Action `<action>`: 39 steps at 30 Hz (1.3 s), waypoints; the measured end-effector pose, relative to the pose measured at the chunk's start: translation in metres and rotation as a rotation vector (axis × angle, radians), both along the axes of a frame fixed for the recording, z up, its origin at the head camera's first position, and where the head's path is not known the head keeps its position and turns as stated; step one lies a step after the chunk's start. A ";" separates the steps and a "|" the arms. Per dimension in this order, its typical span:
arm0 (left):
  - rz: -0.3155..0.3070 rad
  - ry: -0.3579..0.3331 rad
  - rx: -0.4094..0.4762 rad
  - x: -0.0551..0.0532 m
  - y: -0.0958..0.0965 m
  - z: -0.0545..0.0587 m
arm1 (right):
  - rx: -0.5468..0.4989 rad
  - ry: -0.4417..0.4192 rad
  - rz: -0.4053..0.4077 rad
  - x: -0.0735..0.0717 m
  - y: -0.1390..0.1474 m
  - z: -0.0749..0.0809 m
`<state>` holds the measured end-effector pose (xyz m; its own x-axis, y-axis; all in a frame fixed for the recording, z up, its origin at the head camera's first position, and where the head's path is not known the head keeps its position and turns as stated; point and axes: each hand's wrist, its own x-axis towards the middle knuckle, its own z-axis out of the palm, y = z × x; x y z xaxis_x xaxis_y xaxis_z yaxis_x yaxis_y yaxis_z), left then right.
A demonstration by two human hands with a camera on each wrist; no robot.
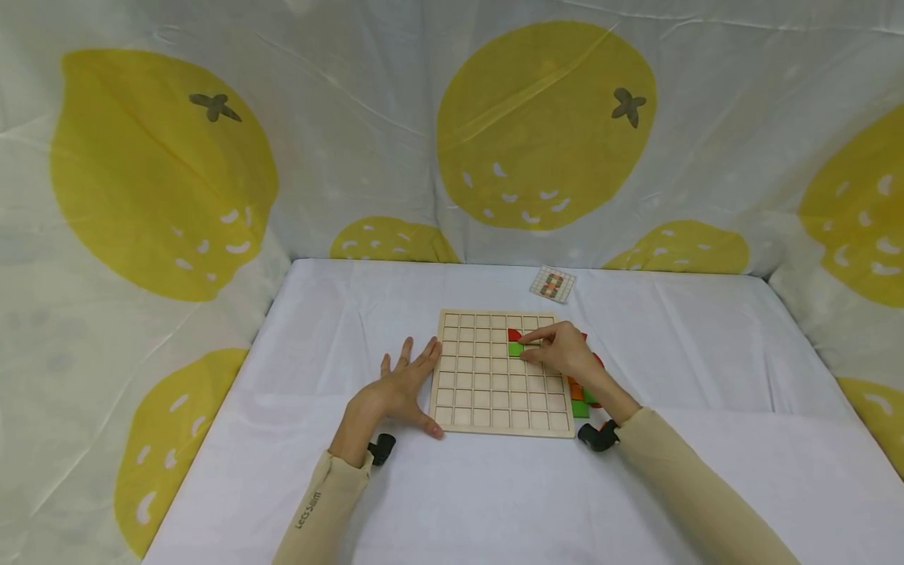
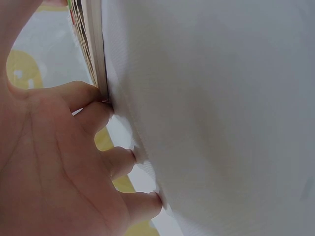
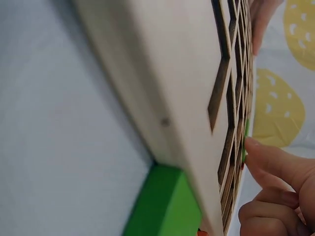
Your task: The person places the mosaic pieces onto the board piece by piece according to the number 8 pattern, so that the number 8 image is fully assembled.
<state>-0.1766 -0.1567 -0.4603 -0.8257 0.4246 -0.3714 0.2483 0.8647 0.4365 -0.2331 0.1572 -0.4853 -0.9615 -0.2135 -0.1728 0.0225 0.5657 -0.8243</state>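
A wooden grid board (image 1: pixel 473 383) lies flat on the white-covered table. My left hand (image 1: pixel 395 390) has its fingers spread at the board's left side, fingertips at the edge and thumb near the front left corner; the left wrist view shows the board's edge (image 2: pixel 97 44) by the forefinger. My right hand (image 1: pixel 567 351) reaches over the board from the right, pinching a green square block (image 1: pixel 515 349) between thumb and forefinger, low at a grid cell. Directly behind that block, a red piece (image 1: pixel 513 335) with a curved side sits in the grid.
Loose red, orange and green blocks lie along the board's right side, partly hidden under my right forearm; one green block (image 3: pixel 162 201) rests against the board's edge. A small pattern card (image 1: pixel 553 284) lies behind the board. Lemon-print cloth (image 1: pixel 367 157) hangs around the table.
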 end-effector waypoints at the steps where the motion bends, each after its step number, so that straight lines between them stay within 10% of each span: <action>1: -0.001 0.000 0.000 0.000 0.000 0.000 | -0.004 0.001 -0.002 0.000 0.000 -0.001; 23: 0.006 -0.010 -0.007 0.000 0.000 0.000 | 0.038 -0.041 -0.174 0.018 0.075 0.012; 39: 0.003 -0.005 -0.003 -0.001 0.000 -0.002 | 0.072 -0.094 -0.149 0.033 0.098 0.003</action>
